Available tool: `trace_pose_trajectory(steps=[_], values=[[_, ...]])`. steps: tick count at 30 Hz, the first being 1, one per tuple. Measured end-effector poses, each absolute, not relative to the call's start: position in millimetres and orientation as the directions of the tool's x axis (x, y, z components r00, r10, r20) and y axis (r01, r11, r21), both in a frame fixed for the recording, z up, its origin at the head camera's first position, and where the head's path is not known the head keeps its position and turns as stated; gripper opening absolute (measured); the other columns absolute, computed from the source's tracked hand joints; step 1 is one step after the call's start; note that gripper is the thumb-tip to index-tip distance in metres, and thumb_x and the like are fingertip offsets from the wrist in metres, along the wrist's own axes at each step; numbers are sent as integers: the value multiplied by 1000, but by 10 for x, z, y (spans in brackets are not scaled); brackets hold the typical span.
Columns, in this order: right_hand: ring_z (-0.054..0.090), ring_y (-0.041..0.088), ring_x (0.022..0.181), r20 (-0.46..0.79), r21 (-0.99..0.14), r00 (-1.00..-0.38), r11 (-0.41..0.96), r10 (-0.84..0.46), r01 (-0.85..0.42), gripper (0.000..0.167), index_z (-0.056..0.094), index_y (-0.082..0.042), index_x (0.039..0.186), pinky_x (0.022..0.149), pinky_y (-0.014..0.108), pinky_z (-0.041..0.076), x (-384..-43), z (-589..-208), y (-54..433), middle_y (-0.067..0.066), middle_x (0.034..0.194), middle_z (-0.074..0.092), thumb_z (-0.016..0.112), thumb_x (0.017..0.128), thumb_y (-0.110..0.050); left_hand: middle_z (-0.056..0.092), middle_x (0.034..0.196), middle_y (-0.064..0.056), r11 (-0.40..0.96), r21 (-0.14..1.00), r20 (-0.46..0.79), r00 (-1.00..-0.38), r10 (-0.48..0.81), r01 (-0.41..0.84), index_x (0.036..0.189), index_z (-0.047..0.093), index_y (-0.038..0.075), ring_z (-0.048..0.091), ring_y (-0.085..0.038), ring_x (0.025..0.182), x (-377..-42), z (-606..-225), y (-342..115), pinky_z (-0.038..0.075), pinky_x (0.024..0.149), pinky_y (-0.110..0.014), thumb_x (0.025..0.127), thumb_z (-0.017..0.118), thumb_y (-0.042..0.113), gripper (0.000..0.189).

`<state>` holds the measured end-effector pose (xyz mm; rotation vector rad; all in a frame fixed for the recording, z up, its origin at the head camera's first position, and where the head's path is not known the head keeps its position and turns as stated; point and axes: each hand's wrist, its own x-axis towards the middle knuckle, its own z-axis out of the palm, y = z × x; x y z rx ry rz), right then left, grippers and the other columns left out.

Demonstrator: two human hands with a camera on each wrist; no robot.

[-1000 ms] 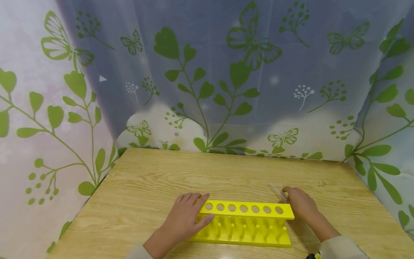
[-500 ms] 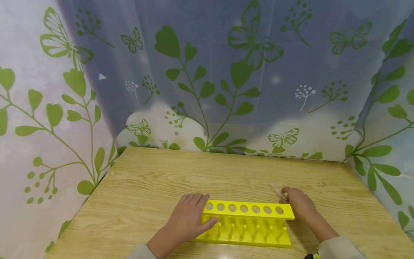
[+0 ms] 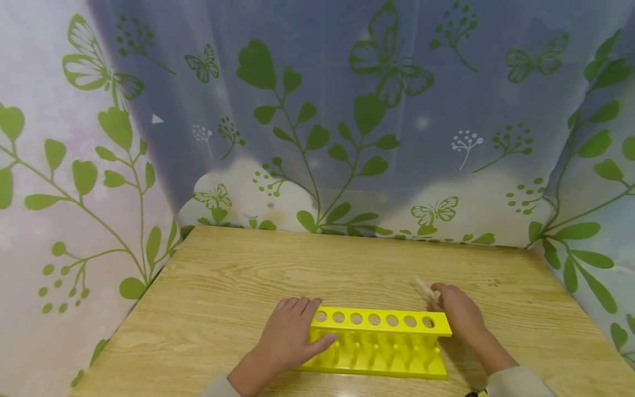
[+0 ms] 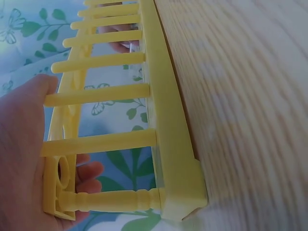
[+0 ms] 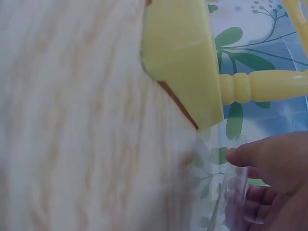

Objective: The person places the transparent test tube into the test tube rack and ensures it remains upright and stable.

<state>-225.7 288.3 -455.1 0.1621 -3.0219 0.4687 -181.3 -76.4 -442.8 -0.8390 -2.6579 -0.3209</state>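
Nearest, at the bottom of the head view, are two pale sleeves (image 3: 521, 381), one on each arm, and one small black-and-yellow thing (image 3: 478, 393) by the right sleeve, too cut off to identify.

Just beyond stands one yellow rack (image 3: 377, 332), upright on the near part of the table (image 3: 278, 259), its length running roughly along the far edge. Seven round holes show in its top bar from the head, and the left wrist view shows one under the left hand (image 3: 285, 337). At least six pegs rise from the base, and one turned post shows at each end. The left hand is clamped on the rack's left end, thumb in front, fingers behind.

Past the rack's right end, towards the table's right edge, the right hand (image 3: 462, 312) pinches one clear tube (image 3: 425, 290). The tube is tilted, its free end pointing to the far edge; whether it touches the table I cannot tell.

Farther off, one patch of faint marks (image 3: 493, 282) lies near the far right corner. Behind the far edge hangs patterned cloth (image 3: 317, 132) with six butterflies and green leaves.
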Motion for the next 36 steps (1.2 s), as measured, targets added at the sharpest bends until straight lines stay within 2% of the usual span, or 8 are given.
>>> trace_pose_trajectory(steps=[6, 15, 18, 24, 27, 31, 36], values=[[61, 26, 71, 290, -307, -954, 937, -74, -166, 39, 59, 6, 121, 54, 38, 51, -2219, -4579, 2880, 15, 91, 62, 69, 90, -16, 65, 105, -1, 807, 119, 384, -777, 499, 578, 117, 62, 11, 61, -20, 98, -1805, -4431, -746, 48, 91, -40, 89, 56, 61, 58], [61, 29, 76, 456, -388, -890, 895, -22, -221, 40, 59, 4, 122, 60, 43, 51, -2220, -4559, 2826, 15, 93, 62, 70, 89, -15, 65, 101, 0, 817, 99, 409, -772, 486, 567, 114, 63, 12, 61, -19, 95, -1815, -4458, -754, 48, 88, -38, 89, 49, 68, 63], [59, 28, 74, 525, -386, -851, 888, -10, -249, 39, 60, 4, 121, 58, 40, 49, -2216, -4564, 2809, 14, 92, 61, 72, 88, -13, 65, 102, 0, 820, 95, 403, -774, 487, 565, 114, 63, 12, 61, -19, 95, -1817, -4464, -750, 48, 89, -38, 89, 49, 68, 63], [56, 22, 69, 677, -377, -736, 870, 24, -318, 39, 63, 3, 119, 54, 33, 49, -2209, -4590, 2791, 12, 88, 61, 75, 83, -5, 64, 103, -1, 821, 97, 393, -779, 488, 563, 116, 63, 12, 60, -19, 96, -1817, -4467, -736, 48, 90, -38, 89, 53, 65, 60], [56, 21, 69, 700, -407, -711, 857, 69, -318, 39, 63, 2, 119, 54, 25, 48, -2210, -4599, 2790, 13, 88, 62, 75, 83, -5, 64, 104, -1, 821, 104, 384, -784, 488, 561, 116, 62, 11, 60, -19, 97, -1812, -4460, -733, 47, 91, -39, 88, 55, 63, 59], [55, 22, 69, 718, -446, -686, 834, 118, -324, 39, 63, 3, 121, 58, 11, 42, -2211, -4614, 2787, 13, 88, 61, 73, 84, -4, 64, 104, -1, 823, 102, 378, -787, 487, 559, 117, 62, 12, 60, -19, 98, -1810, -4455, -740, 47, 91, -39, 90, 49, 67, 63], [53, 18, 71, 731, -494, -659, 805, 180, -329, 39, 62, 2, 123, 61, 9, 39, -2202, -4614, 2778, 13, 91, 60, 71, 86, -2, 64, 103, 0, 823, 102, 390, -784, 483, 558, 117, 63, 12, 60, -19, 97, -1809, -4455, -745, 47, 91, -39, 90, 45, 69, 65]])
